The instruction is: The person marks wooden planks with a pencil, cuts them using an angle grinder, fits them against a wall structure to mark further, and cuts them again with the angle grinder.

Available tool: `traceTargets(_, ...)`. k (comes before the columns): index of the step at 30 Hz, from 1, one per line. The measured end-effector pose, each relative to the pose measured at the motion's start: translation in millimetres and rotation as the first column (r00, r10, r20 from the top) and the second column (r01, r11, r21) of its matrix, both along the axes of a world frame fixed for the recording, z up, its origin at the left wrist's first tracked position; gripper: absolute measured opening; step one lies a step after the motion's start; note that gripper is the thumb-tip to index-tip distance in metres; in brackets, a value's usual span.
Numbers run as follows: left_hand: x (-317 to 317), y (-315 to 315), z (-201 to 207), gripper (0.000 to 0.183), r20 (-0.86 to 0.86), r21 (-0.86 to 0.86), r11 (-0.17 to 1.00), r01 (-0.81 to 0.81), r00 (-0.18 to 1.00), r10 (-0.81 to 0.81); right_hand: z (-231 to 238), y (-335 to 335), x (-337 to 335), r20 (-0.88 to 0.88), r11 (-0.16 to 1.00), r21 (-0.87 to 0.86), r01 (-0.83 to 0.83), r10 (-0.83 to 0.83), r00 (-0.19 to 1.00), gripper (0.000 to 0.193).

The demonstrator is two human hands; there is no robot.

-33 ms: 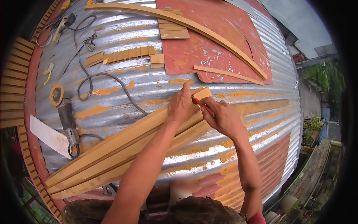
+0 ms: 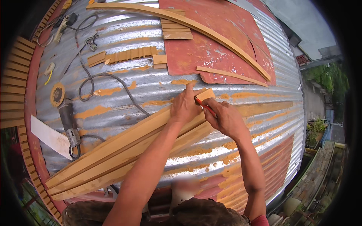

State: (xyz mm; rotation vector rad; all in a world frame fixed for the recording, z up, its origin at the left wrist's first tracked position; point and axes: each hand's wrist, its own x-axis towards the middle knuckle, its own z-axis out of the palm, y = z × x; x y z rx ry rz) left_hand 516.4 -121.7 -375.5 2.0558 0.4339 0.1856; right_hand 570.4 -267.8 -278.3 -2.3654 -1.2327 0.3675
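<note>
The left hand (image 2: 184,107) presses flat on the upper end of the stacked wooden strips (image 2: 124,150), steadying them on the corrugated sheet (image 2: 151,86). Just beside it, the right hand (image 2: 226,118) pinches a red pencil (image 2: 205,106), tip at the strips: marking looks underway, with no finished line visible.

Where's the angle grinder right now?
In the head view the angle grinder lies on the left of the corrugated metal sheet, beside a white strip and just left of the long wooden strips.

Single head-worn fisheye view, looking steeply down, close over corrugated metal sheet (image 2: 113,90), edges bending toward rim
</note>
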Motion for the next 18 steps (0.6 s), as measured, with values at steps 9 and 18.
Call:
traceTargets(9, -1.1, 1.5, 0.4, 0.067, -0.026, 0.009, 1.000, -0.005, 1.000, 0.005, 3.4, 12.1, 0.8, 0.057, 0.994, -0.024, -0.103, 0.104, 0.993, 0.014)
traceTargets(18, 0.5, 0.7, 6.2, 0.060, -0.093, -0.011, 1.000, 0.016, 0.995, -0.017, 10.6, 22.0, 7.5, -0.017, 0.996, -0.029, -0.083, 0.083, 0.996, 0.007)
